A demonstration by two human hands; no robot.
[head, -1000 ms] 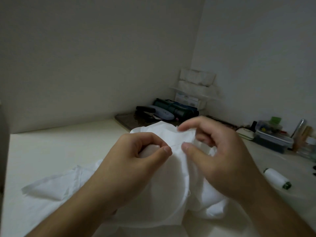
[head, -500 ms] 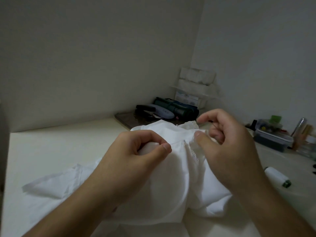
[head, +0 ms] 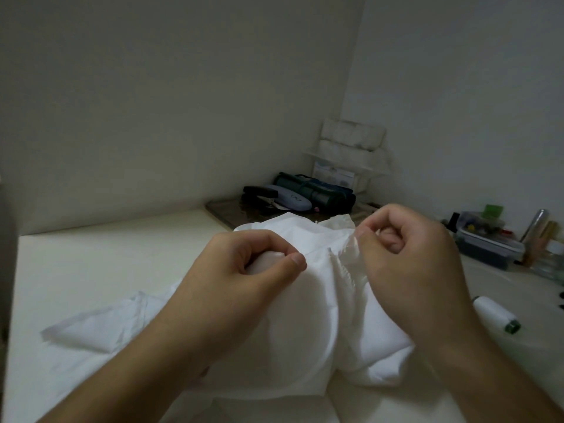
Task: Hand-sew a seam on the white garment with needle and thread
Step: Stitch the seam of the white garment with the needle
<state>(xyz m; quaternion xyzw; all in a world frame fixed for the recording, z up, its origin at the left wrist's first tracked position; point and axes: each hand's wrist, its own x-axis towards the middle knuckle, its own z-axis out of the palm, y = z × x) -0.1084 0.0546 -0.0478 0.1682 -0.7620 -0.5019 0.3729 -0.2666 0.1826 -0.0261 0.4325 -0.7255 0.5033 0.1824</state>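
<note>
Both hands bunch the white garment (head: 308, 303) on the pale table (head: 100, 257).

The cloth is heaped and creased, a puckered stitched seam running down between the hands. The left hand (head: 244, 279) pinches a fold between thumb and forefinger; the right hand (head: 412, 264) has curled fingers nipping the seam's frayed edge. Needle and thread are too fine to make out in this dim light.

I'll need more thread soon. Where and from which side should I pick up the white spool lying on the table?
Grip the white spool across its round middle, from above. It lies on its side to the right of the right hand, dark green end toward the near right, with bare table around it.
</note>
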